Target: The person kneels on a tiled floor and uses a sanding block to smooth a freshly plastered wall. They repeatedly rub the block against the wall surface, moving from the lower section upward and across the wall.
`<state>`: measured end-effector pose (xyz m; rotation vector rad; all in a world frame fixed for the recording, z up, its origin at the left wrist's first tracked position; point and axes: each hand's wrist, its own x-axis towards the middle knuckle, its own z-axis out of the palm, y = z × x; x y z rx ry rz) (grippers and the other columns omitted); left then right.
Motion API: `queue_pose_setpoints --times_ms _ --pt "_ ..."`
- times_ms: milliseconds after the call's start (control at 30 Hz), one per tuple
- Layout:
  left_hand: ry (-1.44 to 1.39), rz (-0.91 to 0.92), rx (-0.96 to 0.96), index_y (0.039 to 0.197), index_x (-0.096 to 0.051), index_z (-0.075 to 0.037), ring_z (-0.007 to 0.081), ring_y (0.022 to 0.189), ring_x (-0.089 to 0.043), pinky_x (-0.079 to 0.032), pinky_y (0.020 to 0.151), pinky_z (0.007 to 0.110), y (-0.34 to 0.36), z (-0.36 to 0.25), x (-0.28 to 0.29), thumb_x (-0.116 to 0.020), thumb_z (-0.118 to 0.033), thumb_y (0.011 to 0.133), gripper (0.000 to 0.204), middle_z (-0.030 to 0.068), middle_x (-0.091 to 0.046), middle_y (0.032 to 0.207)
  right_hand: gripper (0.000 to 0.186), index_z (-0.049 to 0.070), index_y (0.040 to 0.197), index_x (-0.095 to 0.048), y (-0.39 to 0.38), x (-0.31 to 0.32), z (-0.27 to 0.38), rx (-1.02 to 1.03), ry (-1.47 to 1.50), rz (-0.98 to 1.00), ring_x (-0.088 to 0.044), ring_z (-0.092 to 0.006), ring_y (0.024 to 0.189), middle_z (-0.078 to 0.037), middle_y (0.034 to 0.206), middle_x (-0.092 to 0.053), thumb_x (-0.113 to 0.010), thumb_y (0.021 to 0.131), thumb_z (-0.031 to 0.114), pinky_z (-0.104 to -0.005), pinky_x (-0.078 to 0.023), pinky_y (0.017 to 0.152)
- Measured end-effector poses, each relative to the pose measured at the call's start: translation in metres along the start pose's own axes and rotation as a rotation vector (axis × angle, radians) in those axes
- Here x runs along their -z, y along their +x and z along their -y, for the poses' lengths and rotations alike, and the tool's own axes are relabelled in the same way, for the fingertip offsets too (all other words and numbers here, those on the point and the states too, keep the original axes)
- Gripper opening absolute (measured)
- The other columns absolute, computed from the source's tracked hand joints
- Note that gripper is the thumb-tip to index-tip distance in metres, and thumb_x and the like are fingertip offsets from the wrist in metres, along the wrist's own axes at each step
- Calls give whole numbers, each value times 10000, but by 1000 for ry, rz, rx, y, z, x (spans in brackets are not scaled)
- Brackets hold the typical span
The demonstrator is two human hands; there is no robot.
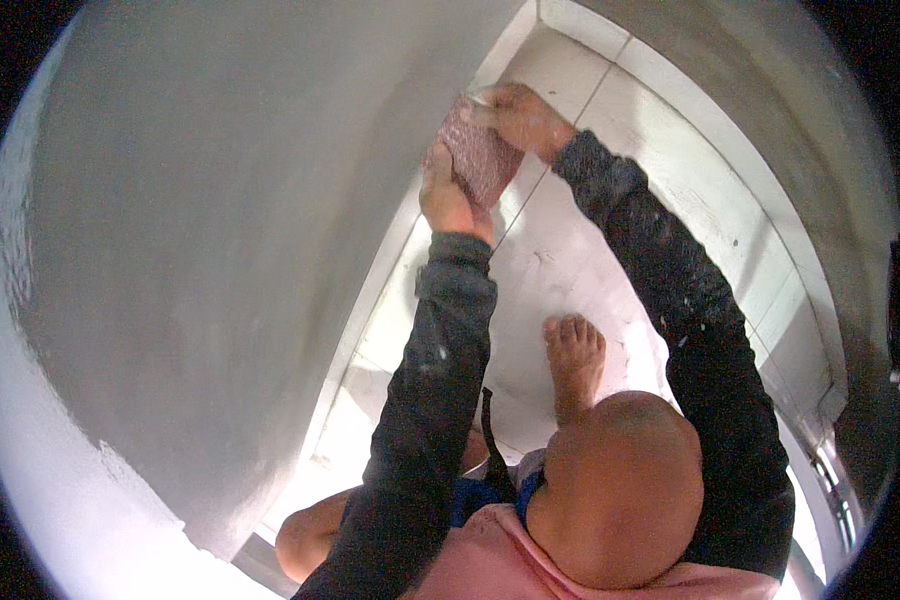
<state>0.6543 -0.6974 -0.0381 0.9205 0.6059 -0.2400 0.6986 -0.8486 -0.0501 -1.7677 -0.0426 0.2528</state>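
Note:
A reddish-brown, rough-looking sheet of sandpaper is between my two hands, close to the grey wall at its low edge. My left hand is closed on the sheet's near left side, thumb over its face. At the far upper corner, my right hand pinches the same sheet. Whether the sheet touches the wall, I cannot tell. Dark sleeves dotted with pale dust cover both my arms.
Below me lies a dusty white tiled floor. A pale skirting strip follows the left wall's foot, and another skirting runs along the right wall. My bare foot and bent knee are between my arms.

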Motion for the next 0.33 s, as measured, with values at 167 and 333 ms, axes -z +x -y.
queue_pose_setpoints --times_ms 167,333 --pt "124 -96 -12 1375 -523 75 287 1223 -602 -513 1046 421 -36 -16 47 -647 -269 1011 516 171 -596 1349 336 -5 976 -707 -25 -44 -8 4 76 32 -709 -344 803 -256 873 -694 -642 953 324 -452 -553 773" --pt "163 37 -82 1444 -471 83 330 1331 -557 -406 1167 467 -74 -17 118 -733 -485 902 827 182 -523 1496 390 34 1171 -723 -62 -130 -19 -20 47 155 -677 -308 1188 -245 1163 -724 -693 945 350 -371 -498 1032"
